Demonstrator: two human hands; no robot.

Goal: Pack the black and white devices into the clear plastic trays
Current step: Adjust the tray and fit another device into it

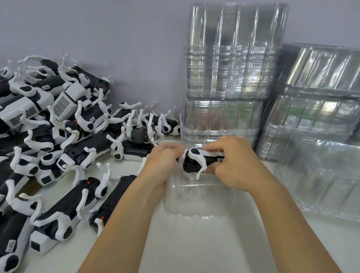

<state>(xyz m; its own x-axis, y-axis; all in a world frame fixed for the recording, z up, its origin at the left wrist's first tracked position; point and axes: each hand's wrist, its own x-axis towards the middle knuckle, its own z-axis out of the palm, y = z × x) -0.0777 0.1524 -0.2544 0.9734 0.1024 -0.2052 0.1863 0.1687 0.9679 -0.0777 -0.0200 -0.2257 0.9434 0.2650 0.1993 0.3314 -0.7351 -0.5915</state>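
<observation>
Table: white top (196, 259), bare in front of the hands, near edge at the bottom right.
Left hand: (163, 159) fingers curled round the left end of the device.
Right hand: (235, 163) fingers curled round its right end.
Device: (194, 162) black and white, held level just above the tray's far edge.
Tray: (197, 195) clear, lying flat under the hands.
Pile: (42, 140) loose devices crowd the table's left side.
Stacks: (231, 75) clear trays stand against the wall behind and to the right.
</observation>
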